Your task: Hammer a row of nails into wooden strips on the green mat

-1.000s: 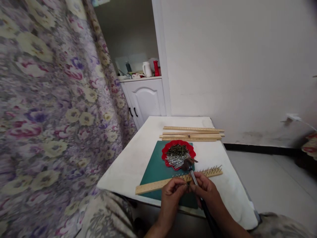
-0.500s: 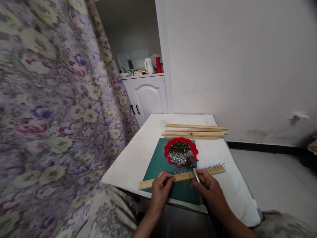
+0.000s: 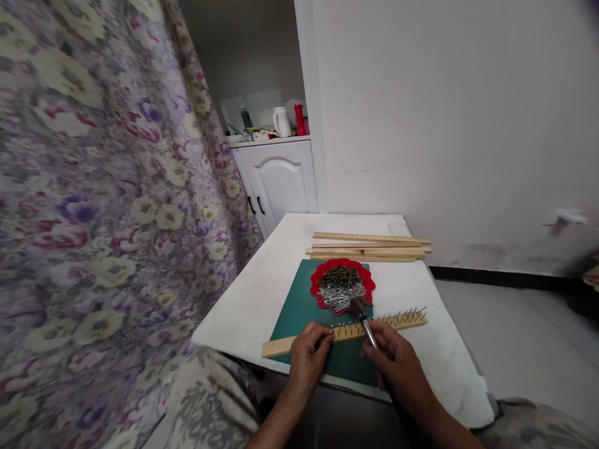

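A long wooden strip [image 3: 276, 347] lies slantwise across a green cutting mat [image 3: 292, 305], with rows of nails [image 3: 406, 318] standing in its right part. My left hand [image 3: 309, 355] is closed in a pinch around a nail at the strip, to the left of those rows; the fingers mostly hide it. A hammer [image 3: 367, 327] is in my right hand [image 3: 397, 357], its shaft gripped between thumb and fingers. Its dark head is raised over the strip, near the front edge of a red scalloped dish [image 3: 315, 293] that holds dark and silvery nails [image 3: 337, 288].
Several wooden strips [image 3: 367, 251] lie at the back of the white-covered table [image 3: 243, 305]. A floral curtain [image 3: 116, 218] hangs on the left. Behind stand a white cabinet [image 3: 283, 178] with a white jug [image 3: 281, 122] on top and a wall [image 3: 449, 125].
My left hand has shifted slightly to the right along the strip. The hammer head has moved a little to the left and down; the right hand has hardly moved.
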`<action>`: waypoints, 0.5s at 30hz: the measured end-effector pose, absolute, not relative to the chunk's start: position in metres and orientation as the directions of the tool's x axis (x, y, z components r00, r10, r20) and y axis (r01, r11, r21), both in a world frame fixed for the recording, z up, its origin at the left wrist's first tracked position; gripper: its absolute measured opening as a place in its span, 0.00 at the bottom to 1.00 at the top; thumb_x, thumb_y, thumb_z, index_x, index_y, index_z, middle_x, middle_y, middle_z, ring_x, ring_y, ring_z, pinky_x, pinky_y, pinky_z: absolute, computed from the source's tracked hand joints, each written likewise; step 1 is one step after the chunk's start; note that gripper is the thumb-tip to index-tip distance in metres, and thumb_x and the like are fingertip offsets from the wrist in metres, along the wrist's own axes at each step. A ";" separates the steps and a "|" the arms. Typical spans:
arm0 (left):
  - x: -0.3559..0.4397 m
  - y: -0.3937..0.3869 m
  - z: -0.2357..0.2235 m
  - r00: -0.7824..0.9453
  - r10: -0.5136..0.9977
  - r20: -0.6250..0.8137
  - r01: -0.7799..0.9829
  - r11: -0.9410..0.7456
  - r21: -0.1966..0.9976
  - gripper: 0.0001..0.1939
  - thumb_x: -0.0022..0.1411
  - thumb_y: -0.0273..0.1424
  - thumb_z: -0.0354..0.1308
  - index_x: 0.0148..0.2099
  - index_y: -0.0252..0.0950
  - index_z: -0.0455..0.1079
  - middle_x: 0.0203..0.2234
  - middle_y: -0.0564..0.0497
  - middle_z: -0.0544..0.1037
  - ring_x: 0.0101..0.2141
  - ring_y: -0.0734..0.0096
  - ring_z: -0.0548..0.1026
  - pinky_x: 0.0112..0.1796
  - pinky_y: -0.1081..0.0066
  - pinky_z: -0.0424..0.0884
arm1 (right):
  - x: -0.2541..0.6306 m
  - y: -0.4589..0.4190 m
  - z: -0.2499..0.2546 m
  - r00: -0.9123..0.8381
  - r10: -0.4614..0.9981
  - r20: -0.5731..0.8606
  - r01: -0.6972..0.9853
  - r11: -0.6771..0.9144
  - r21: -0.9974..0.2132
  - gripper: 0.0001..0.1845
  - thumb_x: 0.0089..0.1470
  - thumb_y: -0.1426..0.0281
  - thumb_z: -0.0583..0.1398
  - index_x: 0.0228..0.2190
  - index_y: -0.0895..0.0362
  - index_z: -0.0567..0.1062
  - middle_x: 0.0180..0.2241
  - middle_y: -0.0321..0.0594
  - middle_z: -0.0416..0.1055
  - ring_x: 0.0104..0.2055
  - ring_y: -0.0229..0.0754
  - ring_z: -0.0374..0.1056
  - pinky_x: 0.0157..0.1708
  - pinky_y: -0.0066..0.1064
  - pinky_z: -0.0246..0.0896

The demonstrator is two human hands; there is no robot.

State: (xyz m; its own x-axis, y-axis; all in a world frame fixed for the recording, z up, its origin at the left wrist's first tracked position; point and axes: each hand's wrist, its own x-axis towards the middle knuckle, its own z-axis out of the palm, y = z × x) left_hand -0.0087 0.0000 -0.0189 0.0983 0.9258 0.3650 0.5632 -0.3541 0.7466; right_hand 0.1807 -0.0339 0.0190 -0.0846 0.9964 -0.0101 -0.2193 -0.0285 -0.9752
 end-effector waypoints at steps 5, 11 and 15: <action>-0.009 0.001 -0.020 0.127 0.924 0.360 0.581 -0.363 0.728 0.08 0.61 0.29 0.53 0.30 0.37 0.70 0.27 0.52 0.72 0.30 0.72 0.71 0.32 0.76 0.64 | 0.183 -0.036 0.020 -0.159 0.987 -0.024 -0.198 -0.055 -0.979 0.17 0.51 0.64 0.61 0.42 0.56 0.68 0.24 0.30 0.70 0.09 0.26 0.53 0.09 0.19 0.47; -0.007 0.001 -0.022 0.126 0.930 0.346 0.586 -0.351 0.730 0.07 0.59 0.28 0.53 0.30 0.37 0.70 0.27 0.52 0.72 0.30 0.72 0.71 0.31 0.76 0.63 | 0.177 -0.045 0.023 -0.313 0.949 -0.041 -0.168 -0.098 -0.981 0.12 0.52 0.68 0.60 0.40 0.57 0.69 0.24 0.31 0.72 0.11 0.26 0.53 0.09 0.19 0.48; -0.007 0.001 -0.020 0.120 0.935 0.333 0.584 -0.338 0.738 0.07 0.58 0.25 0.52 0.30 0.36 0.70 0.26 0.53 0.71 0.29 0.72 0.70 0.31 0.76 0.63 | 0.171 -0.049 0.025 -0.329 0.944 -0.022 -0.153 -0.076 -0.985 0.12 0.52 0.71 0.59 0.41 0.57 0.69 0.24 0.31 0.72 0.12 0.27 0.53 0.10 0.19 0.50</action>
State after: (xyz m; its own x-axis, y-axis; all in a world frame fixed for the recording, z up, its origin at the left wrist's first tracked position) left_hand -0.0066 0.0007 -0.0203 0.1204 0.9352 0.3330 0.5843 -0.3379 0.7378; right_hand 0.1709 -0.0486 0.0255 -0.3285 0.9443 -0.0216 -0.1529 -0.0757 -0.9853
